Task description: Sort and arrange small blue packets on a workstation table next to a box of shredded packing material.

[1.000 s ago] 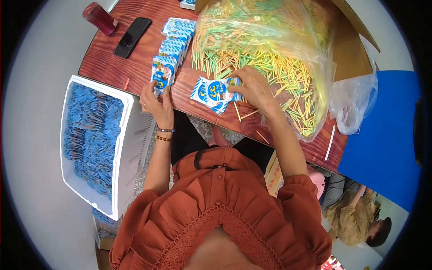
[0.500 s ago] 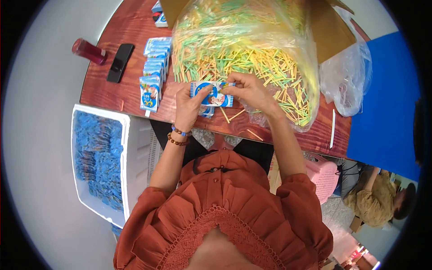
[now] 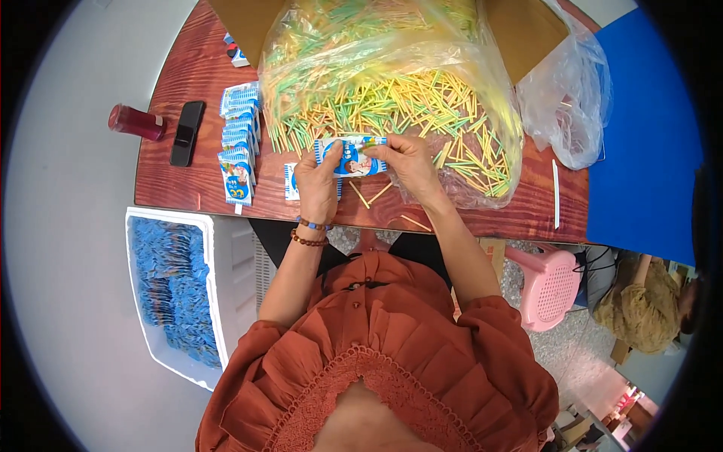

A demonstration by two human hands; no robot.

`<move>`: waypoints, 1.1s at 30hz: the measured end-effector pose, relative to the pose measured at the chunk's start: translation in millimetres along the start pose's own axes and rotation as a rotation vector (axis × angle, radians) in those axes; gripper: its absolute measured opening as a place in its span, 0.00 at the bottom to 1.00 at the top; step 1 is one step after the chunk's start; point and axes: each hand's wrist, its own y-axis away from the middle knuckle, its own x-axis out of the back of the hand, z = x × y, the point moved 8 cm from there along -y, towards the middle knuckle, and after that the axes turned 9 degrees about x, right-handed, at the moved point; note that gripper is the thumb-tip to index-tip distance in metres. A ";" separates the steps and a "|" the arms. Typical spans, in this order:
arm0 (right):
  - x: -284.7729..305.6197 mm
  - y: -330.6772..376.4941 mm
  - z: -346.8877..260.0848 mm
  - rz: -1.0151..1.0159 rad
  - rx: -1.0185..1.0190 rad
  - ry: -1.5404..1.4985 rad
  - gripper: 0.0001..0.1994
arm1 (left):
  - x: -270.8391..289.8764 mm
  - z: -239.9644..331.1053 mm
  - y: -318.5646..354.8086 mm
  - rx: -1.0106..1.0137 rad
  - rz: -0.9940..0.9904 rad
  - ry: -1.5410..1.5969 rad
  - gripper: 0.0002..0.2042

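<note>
A small blue-and-white printed packet [image 3: 354,157] is held level above the table's near edge. My left hand [image 3: 316,188] pinches its left end with the thumb on top. My right hand [image 3: 412,167] grips the right end between thumb and fingers. Partly hidden beneath lies a second blue-and-white packet [image 3: 291,183], flat on the table. Just beyond my hands, thin yellow, green and orange sticks [image 3: 422,98] spill out of a large clear plastic bag [image 3: 376,51]. A few loose sticks [image 3: 360,194] lie near my fingers.
Left of the bag runs an overlapping row of similar packets [image 3: 237,177], beside a black phone [image 3: 187,134] and a dark red jar [image 3: 136,122]. A white foam box [image 3: 212,264] full of blue packets stands at lower left. A pink stool [image 3: 548,290] and another person [image 3: 640,305] are at right.
The view has shifted, so the table's contents sit further left. Both hands keep hold of the packet, and more of the packet lying beneath shows beside my left hand.
</note>
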 end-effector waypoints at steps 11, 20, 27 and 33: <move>31.3 11.2 -48.3 0.074 0.405 0.097 0.07 | -9.4 -8.1 -4.3 0.075 -0.005 0.154 0.07; -0.2 17.8 -69.2 -0.249 0.632 0.568 0.14 | -19.6 -32.1 -5.4 0.222 -0.098 0.125 0.11; 24.0 14.5 -54.9 -0.270 0.530 0.413 0.11 | -19.8 -28.4 -3.4 0.198 -0.051 0.064 0.12; 129.6 -5.5 -53.4 -0.019 0.356 0.954 0.15 | -8.8 -22.3 -6.8 0.166 -0.052 0.112 0.12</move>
